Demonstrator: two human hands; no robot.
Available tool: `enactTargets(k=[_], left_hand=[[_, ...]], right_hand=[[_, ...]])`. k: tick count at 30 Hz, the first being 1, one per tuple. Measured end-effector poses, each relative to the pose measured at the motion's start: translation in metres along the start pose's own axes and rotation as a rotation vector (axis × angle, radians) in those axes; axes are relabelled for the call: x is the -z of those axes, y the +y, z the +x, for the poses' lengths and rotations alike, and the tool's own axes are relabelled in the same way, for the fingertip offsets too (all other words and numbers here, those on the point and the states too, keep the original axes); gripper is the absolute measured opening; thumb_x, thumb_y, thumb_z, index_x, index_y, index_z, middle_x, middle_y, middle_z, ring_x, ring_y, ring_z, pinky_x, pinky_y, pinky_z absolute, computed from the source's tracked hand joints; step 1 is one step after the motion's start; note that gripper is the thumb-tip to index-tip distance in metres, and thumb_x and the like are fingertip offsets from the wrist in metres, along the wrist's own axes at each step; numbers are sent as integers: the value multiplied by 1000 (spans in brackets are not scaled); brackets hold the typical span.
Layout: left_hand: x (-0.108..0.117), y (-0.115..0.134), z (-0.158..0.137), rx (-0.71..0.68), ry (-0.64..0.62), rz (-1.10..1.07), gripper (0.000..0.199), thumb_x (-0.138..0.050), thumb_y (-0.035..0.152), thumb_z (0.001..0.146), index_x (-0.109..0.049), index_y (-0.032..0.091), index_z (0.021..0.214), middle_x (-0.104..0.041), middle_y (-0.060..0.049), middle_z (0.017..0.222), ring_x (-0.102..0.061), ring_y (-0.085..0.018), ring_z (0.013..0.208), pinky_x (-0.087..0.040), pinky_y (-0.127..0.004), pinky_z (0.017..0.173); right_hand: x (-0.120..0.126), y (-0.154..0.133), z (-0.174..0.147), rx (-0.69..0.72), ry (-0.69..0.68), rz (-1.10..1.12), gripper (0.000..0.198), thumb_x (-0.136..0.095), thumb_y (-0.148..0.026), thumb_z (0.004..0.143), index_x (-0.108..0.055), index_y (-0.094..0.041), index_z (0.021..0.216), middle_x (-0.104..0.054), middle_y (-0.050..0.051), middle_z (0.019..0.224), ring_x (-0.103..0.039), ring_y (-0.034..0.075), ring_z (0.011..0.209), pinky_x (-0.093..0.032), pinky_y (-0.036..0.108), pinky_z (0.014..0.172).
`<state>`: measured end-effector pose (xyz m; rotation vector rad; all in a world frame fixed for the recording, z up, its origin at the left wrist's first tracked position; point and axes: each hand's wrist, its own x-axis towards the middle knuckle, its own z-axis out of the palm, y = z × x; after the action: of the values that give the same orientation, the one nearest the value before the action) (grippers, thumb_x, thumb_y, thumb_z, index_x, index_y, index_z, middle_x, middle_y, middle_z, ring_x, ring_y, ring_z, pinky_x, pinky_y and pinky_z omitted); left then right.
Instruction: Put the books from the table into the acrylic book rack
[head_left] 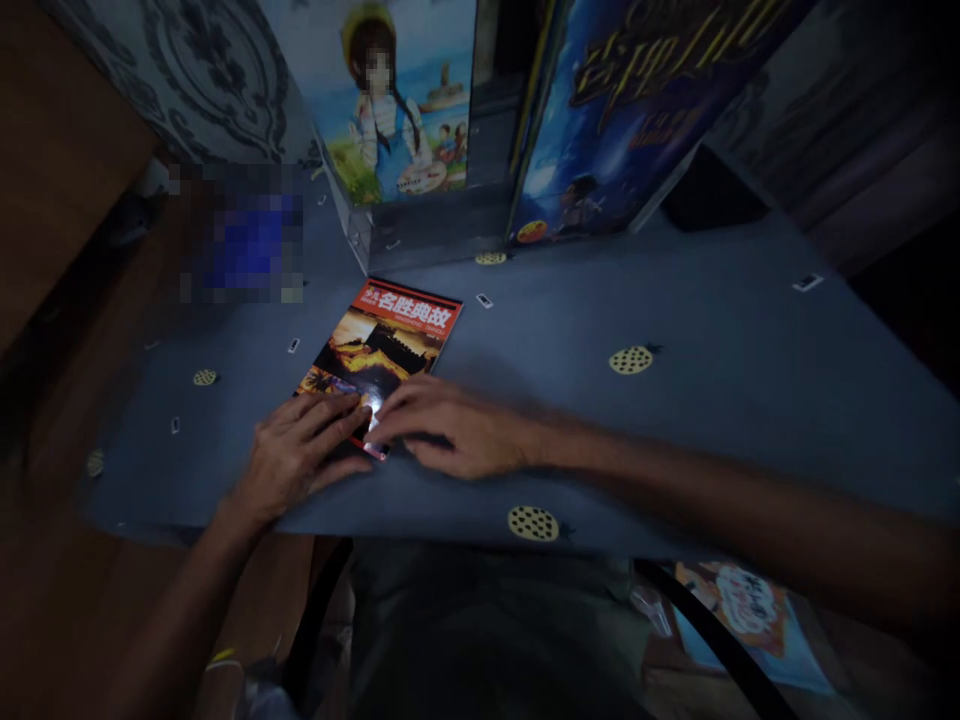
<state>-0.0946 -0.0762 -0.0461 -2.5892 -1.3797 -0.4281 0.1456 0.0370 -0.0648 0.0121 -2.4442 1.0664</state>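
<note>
A closed book with a red title band and a fortress picture on its cover lies flat on the table, tilted slightly. My left hand rests on its lower left corner, fingers stretched out across the cover. From the right, my right hand reaches over the lower right edge, its fingers bent loosely and apart, the fingertips touching or just above the cover. Nothing shows between the fingers of either hand. The lower part of the cover is partly hidden under both hands.
Behind the book stand an upright panel with a painted girl and a blue illustrated book. A dark object sits at the back right. A blurred blue item is at the left. Below the table lies another colourful book.
</note>
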Motion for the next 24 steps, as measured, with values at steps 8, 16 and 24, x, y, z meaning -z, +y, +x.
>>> enactTargets(k=[8,16,24], left_hand=[[8,-13,13,142,28,-326,32,-50,41,101,-67,23,120,-73,-9,114,-68,-22,105,-53,-38,94],[-35,-38,72,562,-10,-131,47,-50,42,100,-53,17,140,-67,-16,127,-62,-30,115,-48,-47,99],[-44,-62,85,751,205,-756,45,-65,40,87,-62,18,125,-71,-8,108,-65,-24,98,-50,-36,90]], right_hand=[[-1,-21,-4,154,-153,-345,20,-56,-19,94,-72,-20,106,-75,8,107,-60,22,114,-45,40,105],[-7,-10,-4,-116,132,-252,35,-56,-27,97,-62,-19,131,-72,11,120,-61,24,115,-48,44,105],[-10,13,-5,-199,227,-518,36,-62,-25,89,-66,-18,124,-68,16,126,-58,34,122,-46,62,106]])
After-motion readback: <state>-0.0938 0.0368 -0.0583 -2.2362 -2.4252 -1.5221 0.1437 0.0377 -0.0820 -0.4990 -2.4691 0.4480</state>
